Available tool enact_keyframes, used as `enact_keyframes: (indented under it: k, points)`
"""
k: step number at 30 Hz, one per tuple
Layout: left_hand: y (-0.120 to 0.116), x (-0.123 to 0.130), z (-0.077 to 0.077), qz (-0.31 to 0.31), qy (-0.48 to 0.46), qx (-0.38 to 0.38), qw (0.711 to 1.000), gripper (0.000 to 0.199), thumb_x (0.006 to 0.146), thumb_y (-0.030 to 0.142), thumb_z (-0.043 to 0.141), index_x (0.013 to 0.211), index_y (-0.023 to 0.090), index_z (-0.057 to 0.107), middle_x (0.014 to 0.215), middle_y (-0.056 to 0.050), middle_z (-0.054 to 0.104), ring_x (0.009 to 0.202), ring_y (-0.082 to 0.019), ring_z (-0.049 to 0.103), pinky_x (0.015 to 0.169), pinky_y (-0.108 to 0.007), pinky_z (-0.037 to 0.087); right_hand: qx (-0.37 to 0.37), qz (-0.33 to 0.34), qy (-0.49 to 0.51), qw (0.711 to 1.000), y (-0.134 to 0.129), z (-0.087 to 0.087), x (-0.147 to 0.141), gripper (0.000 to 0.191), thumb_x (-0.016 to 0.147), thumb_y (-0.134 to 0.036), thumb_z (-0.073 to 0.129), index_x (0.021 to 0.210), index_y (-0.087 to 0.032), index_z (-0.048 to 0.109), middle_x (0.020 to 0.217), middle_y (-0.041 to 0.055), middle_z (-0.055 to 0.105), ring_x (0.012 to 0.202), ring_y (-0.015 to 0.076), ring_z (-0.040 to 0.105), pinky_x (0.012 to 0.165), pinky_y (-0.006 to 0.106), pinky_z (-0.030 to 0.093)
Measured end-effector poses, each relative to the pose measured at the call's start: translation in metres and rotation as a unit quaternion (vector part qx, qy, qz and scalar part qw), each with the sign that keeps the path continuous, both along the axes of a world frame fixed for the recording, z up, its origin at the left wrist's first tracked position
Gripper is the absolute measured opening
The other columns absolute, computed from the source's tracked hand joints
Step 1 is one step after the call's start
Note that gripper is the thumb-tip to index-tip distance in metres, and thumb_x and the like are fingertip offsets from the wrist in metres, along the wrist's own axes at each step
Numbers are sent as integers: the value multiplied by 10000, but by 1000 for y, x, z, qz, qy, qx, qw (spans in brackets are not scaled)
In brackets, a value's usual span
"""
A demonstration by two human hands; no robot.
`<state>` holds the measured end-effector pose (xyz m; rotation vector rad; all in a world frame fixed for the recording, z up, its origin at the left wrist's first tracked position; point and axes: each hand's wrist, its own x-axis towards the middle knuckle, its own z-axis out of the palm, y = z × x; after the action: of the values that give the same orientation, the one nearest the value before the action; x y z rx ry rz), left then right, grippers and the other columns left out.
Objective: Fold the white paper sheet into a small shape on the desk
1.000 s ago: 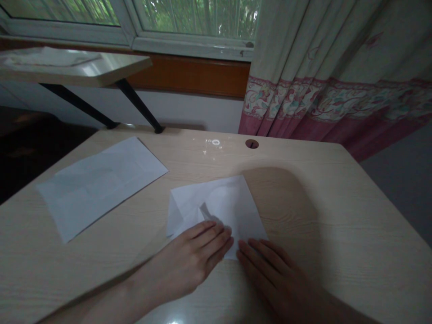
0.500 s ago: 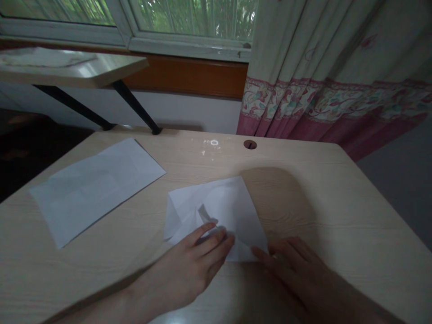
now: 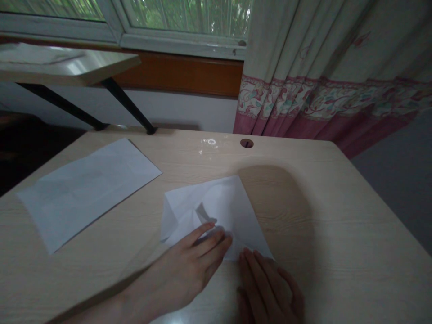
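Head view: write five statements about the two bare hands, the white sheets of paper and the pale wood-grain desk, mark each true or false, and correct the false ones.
1. The bare left hand touches the creased white sheet. True.
2. The bare right hand is at the creased white sheet's far edge. False: the bare right hand is at its near edge.
3. The larger white rectangular sheet lies to the left of the creased white sheet. True.
4. The round brown hole is in the raised shelf. False: the round brown hole is in the pale wood-grain desk.
5. The cream curtain with a pink lower band hangs beyond the desk. True.
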<state>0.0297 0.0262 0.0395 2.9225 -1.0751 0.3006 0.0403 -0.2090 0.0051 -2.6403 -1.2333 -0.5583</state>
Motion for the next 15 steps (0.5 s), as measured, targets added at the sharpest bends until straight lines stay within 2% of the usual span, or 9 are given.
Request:
enact_keyframes:
  k: [3,6,11,15]
  points:
    - [1,0,-2,2,9,1,1000,346,965,206,485,1277,80,562,1377,-98,533,1293,-253,442,1187,-423,185,46,-40,-28,998,4,-6,-2,377,950,-265,494,1314,-217,583,1198,35,680,1022,207,676,982,336,412]
    - [1,0,-4,1,13,-8,1000,332,962,205,502,1268,95,569,1361,-95,546,1285,-239,455,1180,-413,205,73,-50,-34,996,5,-12,-3,344,958,-280,470,1264,-233,620,1188,21,686,1015,195,676,1012,347,359]
    - [-2,1,-7,20,-5,-49,999,217,976,249,524,1124,152,649,1319,-34,581,1264,-219,468,1159,-401,239,89,-55,-22,994,4,-19,-5,340,964,-292,448,1252,-236,620,1230,2,660,996,189,676,1054,384,260]
    - [-3,1,-11,21,-11,-52,998,200,975,258,530,1093,162,662,1321,-31,578,1270,-221,462,1152,-406,254,90,-67,-2,994,3,-21,-7,360,969,-277,422,1288,-255,589,1260,-8,635,1005,195,669,1041,400,242]
